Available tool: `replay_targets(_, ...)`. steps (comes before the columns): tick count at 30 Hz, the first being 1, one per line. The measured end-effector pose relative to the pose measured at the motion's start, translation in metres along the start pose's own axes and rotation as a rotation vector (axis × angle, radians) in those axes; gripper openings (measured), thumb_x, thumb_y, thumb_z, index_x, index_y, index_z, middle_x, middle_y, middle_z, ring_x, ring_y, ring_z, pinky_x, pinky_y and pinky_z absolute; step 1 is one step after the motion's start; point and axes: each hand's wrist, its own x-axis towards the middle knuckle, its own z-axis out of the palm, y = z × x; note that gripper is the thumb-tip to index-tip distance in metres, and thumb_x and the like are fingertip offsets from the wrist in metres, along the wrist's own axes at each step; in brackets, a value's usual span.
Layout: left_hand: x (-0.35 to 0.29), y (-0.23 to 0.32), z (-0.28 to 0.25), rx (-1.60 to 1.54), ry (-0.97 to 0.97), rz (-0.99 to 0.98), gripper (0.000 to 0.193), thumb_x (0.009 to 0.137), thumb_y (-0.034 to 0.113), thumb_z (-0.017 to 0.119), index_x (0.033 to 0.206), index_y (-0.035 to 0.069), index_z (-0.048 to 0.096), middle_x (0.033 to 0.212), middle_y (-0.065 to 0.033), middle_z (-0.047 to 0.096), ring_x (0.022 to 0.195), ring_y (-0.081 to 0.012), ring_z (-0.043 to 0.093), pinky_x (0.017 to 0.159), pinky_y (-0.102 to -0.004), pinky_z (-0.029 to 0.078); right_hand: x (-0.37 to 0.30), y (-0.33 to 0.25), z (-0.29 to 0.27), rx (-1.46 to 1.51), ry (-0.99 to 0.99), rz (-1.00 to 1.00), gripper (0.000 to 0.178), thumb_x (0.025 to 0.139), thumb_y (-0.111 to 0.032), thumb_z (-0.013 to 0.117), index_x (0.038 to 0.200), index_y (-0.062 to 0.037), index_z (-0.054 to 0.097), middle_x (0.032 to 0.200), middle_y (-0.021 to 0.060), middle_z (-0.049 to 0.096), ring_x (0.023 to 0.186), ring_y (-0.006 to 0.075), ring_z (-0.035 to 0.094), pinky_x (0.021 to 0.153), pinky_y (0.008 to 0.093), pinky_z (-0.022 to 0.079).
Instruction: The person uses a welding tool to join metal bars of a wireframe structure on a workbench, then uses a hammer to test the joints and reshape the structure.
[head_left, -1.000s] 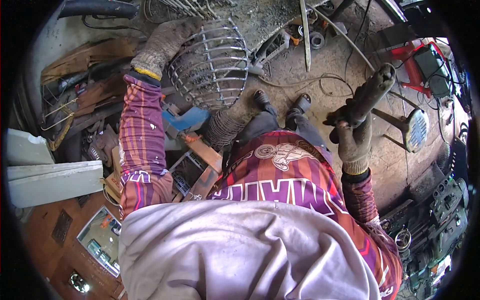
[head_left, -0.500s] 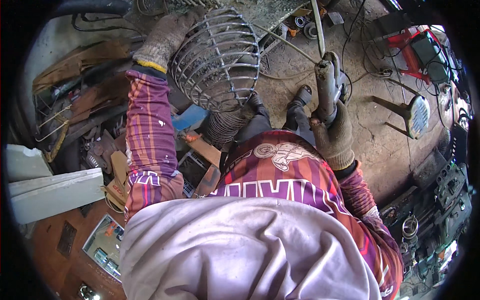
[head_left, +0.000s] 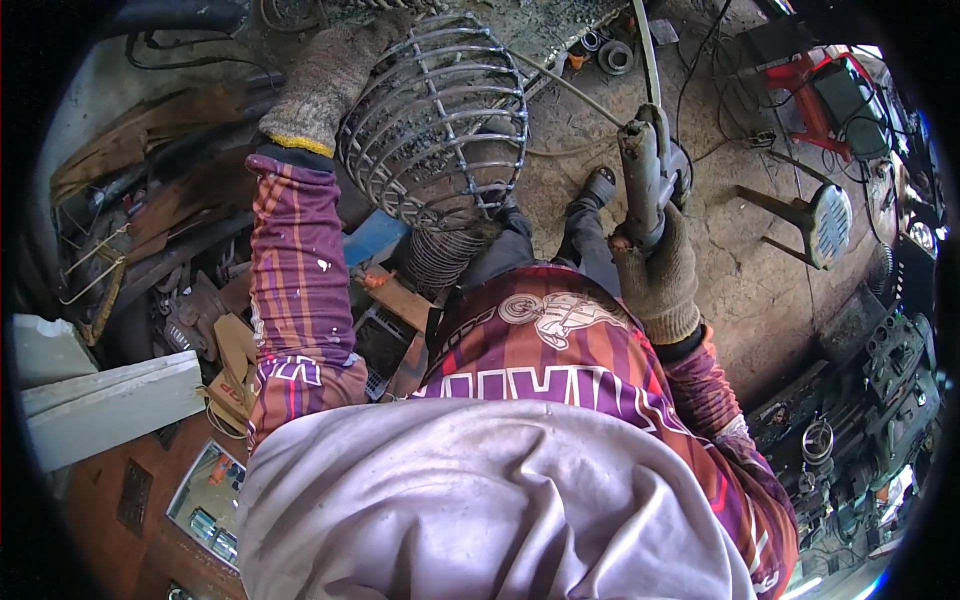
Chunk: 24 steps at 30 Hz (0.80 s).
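A rounded cage of welded metal bars stands in front of me, left of centre. My left hand, in a knitted work glove, grips its upper left side; the fingertips are partly hidden at the rim. Closed in its glove, my right hand holds a worn grey welding electrode holder. From the holder's head a thin welding rod slants left toward the cage's right side. A second, thicker pale bar runs up from the head to the top edge.
Coiled spring-like metal lies below the cage. Scrap wood and metal pile up on the left, with white boards. A small stool and a red plastic stand are on the right, among cables. Machinery lines the right edge.
My right hand and the electrode holder have shifted slightly left, and the rod's slant has changed a little. The left hand keeps its grip on the cage. The whole view has shifted slightly.
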Motion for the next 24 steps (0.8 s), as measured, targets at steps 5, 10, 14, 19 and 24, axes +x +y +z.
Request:
replay_targets(5,0.0,-0.007,-0.005,0.073,-0.019,-0.027,0.068,0.09,0.064,0.058,0.128,0.009,0.064,0.119,-0.0152,0.067,0.104,-0.0248,0.063,0.096,-0.0369,0.045,0.003,-0.002,-0.004,-0.026,-0.033,0.016,0.062,0.086,-0.03,0.075,0.131,0.0026,0.047,0.103,0.0241,0.068,0.096,0.0404,0.069,0.081,0.0411,0.054)
replay_targets(10,0.005,-0.009,-0.004,-0.044,-0.077,0.004,0.066,0.091,0.062,0.057,0.127,0.008,0.065,0.116,-0.0152,0.068,0.103,-0.0243,0.064,0.094,-0.0378,0.046,0.007,-0.008,-0.006,-0.043,-0.023,-0.031,0.063,0.085,-0.031,0.075,0.131,0.0019,0.048,0.103,0.024,0.068,0.096,0.041,0.069,0.08,0.0414,0.054)
replay_targets(14,0.01,-0.015,-0.001,-0.023,-0.033,0.05,0.064,0.091,0.061,0.056,0.127,0.009,0.065,0.119,-0.0165,0.068,0.106,-0.0271,0.064,0.095,-0.0378,0.045,0.003,0.003,-0.004,-0.072,-0.018,-0.028,0.062,0.085,-0.031,0.075,0.131,0.0014,0.049,0.103,0.0239,0.068,0.095,0.0417,0.069,0.079,0.0423,0.055)
replay_targets(19,0.013,-0.024,0.001,0.327,0.042,0.338,0.061,0.094,0.06,0.053,0.129,0.01,0.064,0.125,-0.0179,0.065,0.115,-0.0342,0.061,0.097,-0.0398,0.044,0.005,0.001,-0.008,-0.09,-0.015,-0.039,0.062,0.085,-0.031,0.075,0.131,0.001,0.049,0.103,0.0242,0.068,0.095,0.0419,0.069,0.079,0.0436,0.055)
replay_targets(24,0.009,-0.01,0.001,0.111,0.0,0.055,0.062,0.093,0.06,0.053,0.13,0.011,0.063,0.126,-0.0174,0.065,0.116,-0.0321,0.061,0.098,-0.0396,0.044,0.006,0.005,-0.008,-0.13,-0.018,-0.025,0.062,0.084,-0.031,0.075,0.131,0.0007,0.049,0.103,0.0245,0.068,0.094,0.0433,0.068,0.079,0.0439,0.054)
